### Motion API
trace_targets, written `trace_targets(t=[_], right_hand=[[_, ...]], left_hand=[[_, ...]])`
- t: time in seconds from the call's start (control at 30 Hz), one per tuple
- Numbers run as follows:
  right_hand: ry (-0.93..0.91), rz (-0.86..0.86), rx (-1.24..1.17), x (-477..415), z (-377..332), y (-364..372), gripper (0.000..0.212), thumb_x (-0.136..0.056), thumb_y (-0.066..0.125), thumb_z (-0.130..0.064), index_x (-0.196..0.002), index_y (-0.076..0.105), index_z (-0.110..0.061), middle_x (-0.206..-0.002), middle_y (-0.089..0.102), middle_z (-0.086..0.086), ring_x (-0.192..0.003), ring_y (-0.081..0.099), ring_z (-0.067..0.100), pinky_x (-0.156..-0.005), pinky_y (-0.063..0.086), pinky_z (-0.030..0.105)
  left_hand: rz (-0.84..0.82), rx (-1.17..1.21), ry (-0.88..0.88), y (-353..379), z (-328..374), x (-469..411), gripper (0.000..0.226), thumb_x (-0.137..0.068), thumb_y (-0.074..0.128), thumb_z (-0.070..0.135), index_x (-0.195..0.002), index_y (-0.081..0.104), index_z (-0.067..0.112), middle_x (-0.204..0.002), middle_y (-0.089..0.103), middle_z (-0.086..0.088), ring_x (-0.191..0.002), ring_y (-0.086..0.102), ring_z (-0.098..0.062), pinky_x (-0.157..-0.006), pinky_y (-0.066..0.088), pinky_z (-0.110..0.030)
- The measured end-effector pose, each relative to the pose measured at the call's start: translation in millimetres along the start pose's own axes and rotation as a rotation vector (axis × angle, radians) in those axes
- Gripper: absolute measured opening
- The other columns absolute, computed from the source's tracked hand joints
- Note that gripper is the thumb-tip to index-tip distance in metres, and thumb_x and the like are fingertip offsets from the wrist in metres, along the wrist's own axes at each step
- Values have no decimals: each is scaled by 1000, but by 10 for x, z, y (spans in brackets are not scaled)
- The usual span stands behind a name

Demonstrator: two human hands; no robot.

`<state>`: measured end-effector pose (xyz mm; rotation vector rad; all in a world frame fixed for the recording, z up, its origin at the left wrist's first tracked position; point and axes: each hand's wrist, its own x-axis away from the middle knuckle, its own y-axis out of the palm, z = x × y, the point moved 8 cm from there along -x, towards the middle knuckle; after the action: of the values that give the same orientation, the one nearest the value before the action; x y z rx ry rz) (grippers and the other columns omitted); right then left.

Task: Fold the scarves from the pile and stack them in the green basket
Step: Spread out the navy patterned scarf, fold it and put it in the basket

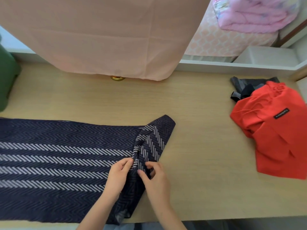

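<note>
Navy scarf, one, lengthwise left-right on desk; left hand, right hand pinch its right end; red scarf, one; grey scarf, one

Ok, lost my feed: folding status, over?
Left hand, right hand pinch navy herringbone scarf at bunched end. Scarf mostly spread on light wooden table. Red fabric pile apart, right.

Both hands are bunched up on the navy herringbone scarf spread over the desk: left hand and right hand pinch its folded right end. Red scarf sits well apart at right, green basket far left.
</note>
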<state>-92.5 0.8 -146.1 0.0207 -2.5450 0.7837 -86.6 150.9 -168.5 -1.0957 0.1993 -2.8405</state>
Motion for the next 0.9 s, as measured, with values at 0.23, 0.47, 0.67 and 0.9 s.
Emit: trace_targets(t=[0.23,0.47,0.67,0.9], right_hand=[[77,107,-129,-30,177,-183,13,-86,68,-21,-79,63,-31,-79,66,-12,-76,60,3,-69,48,20],[216,226,-247,43,732,-753,17,-92,58,-9,-88,61,-26,-89,67,-7,-87,63,14,-71,46,17],[-200,208,4,186,182,-727,31,-88,57,-51,-114,55,-33,-112,48,-22,-107,46,-1,-92,35,17],[-452,270,481,275,120,-363,28,-72,79,-28,-95,63,-23,-103,54,-5,-94,43,13,-81,34,22]], left_hand=[[38,140,-95,-128,-141,-15,23,-99,49,22,-102,71,14,-98,74,-1,-97,68,-18,-91,51,-38],[84,36,18,-220,123,-23,22,-98,48,17,-83,64,23,-75,70,18,-76,61,9,-66,43,-4],[54,-27,39,-80,168,18,22,-99,47,20,-84,62,23,-87,65,13,-73,57,15,-72,42,-14],[37,-59,70,7,220,32,16,-98,48,19,-93,60,28,-94,61,19,-82,54,13,-66,38,1]])
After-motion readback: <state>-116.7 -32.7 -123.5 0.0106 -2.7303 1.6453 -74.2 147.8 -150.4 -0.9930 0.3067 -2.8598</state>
